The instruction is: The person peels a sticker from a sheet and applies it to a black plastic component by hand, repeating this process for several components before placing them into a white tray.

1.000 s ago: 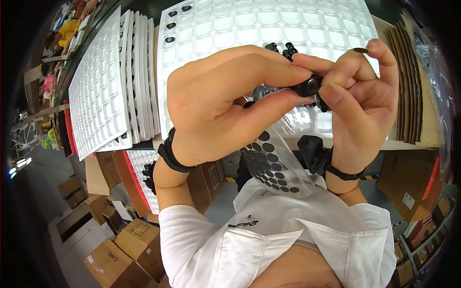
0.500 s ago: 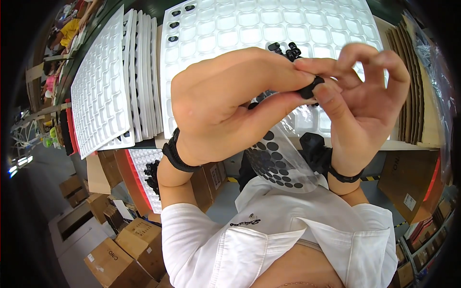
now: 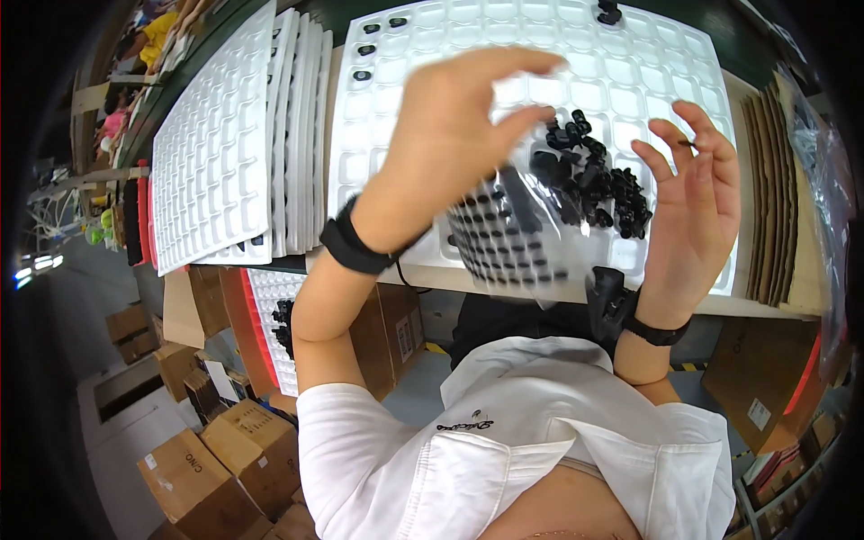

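Observation:
My left hand (image 3: 450,126) is over the white compartment tray (image 3: 396,99), its thumb and forefinger spread apart with nothing between them. A clear sheet with rows of black round dots (image 3: 513,238) hangs blurred beneath it, apparently held by the other fingers, which are hidden. My right hand (image 3: 697,198) is raised at the tray's right side, palm turned up. Its thumb and a finger pinch a small dark piece (image 3: 687,144), too small to name surely. Between the hands lies a heap of small black parts (image 3: 594,175) on the tray.
Several small black parts (image 3: 364,51) sit in the tray's far-left compartments, and another (image 3: 609,13) lies at its far edge. More white trays (image 3: 211,153) stand stacked on edge at left. Cardboard sheets (image 3: 765,189) and clear plastic (image 3: 828,171) line the right side.
My hands have parted; the left moved away from the right, carrying the dotted sheet up. The black part pinched between them is no longer in the left fingertips. The heap is now uncovered.

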`<state>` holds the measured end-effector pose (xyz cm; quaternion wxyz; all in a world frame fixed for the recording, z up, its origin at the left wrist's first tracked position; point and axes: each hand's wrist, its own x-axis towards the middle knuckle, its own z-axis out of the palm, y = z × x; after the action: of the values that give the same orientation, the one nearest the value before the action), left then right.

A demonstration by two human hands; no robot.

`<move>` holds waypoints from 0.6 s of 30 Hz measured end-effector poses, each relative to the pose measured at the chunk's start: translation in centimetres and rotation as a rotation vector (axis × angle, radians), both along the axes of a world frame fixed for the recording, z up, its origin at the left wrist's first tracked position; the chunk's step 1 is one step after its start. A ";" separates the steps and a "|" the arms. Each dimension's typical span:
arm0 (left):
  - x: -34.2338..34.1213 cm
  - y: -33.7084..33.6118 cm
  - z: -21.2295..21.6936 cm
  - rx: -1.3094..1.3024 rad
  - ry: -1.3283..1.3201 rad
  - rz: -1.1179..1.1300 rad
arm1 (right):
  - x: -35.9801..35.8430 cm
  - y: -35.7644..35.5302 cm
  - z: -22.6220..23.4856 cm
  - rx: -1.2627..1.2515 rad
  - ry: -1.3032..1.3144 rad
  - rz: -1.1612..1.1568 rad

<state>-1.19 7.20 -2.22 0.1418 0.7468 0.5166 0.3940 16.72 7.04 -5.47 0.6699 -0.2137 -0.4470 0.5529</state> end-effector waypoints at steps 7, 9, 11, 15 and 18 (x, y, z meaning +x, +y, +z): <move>-14.8 10.5 -3.1 -0.020 0.148 0.290 | 0.2 0.2 0.6 -0.099 -0.042 0.012; -17.8 12.9 -4.8 -0.017 0.280 0.334 | 0.3 0.2 0.7 -0.098 -0.053 0.036; -18.6 14.9 -6.2 -0.206 0.303 0.374 | 0.4 0.3 0.5 -0.126 -0.087 0.052; -18.3 16.3 -7.7 -0.334 0.283 0.398 | 1.1 0.5 0.4 -0.133 -0.146 0.029; -17.7 16.7 -8.1 -0.340 0.291 0.408 | 0.9 1.1 0.0 -0.141 -0.110 0.041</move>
<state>-18.85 23.90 -10.33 0.1070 0.6417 0.7296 0.2111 17.62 8.12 -5.42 0.6160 -0.2814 -0.4474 0.5842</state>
